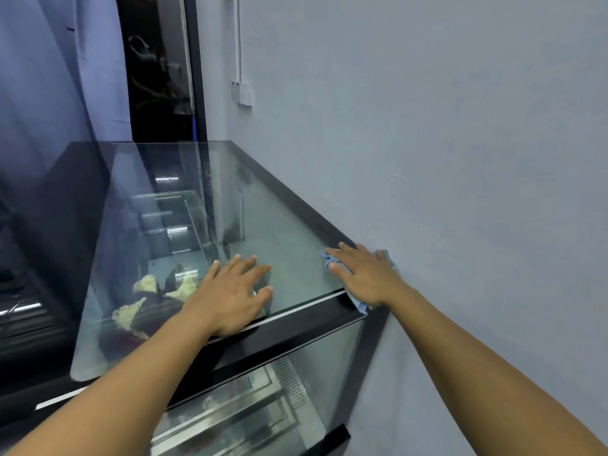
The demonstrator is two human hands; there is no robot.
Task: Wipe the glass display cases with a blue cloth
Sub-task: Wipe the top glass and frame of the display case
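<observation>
Blue cloth (326,260), crumpled, under flat R hand (365,274) at glass case (296,200) near-right corner; L hand (233,291) flat mid-top; all fingers straight, spread.

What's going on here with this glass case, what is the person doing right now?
A person is cleaning the top of a glass display case. The right hand presses flat on a blue cloth at the near corner of the glass top, right beside the wall. The left hand rests flat on the glass with fingers spread, holding nothing. Some items lie inside the case, under the glass.
</observation>
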